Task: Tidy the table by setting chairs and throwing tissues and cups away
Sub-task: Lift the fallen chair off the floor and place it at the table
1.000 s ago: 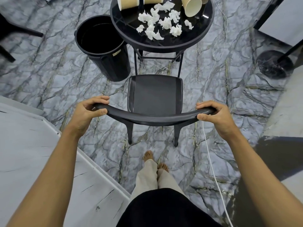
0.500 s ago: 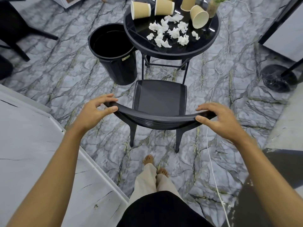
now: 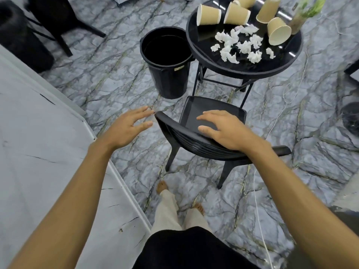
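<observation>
A black chair (image 3: 196,136) stands with its seat facing the round black table (image 3: 248,70). My left hand (image 3: 128,127) hovers open just left of the backrest's end, fingers spread, holding nothing. Over the backrest floats my right hand (image 3: 223,129), fingers straight; whether it touches the rail I cannot tell. On the table lie several crumpled white tissues (image 3: 239,46) and several tan paper cups (image 3: 208,14), some tipped on their sides. An open black bin (image 3: 167,61) stands on the floor against the table's left side.
Another black chair (image 3: 58,22) stands at the upper left beside a dark bin (image 3: 17,37). A white panel (image 3: 38,152) fills the left. A white cord (image 3: 258,210) trails over the marble floor on the right. A plant glass (image 3: 303,14) stands on the table.
Both hands have let go of the chair's backrest and opened. The view has swung left, so the chair, table and bin now sit further right.
</observation>
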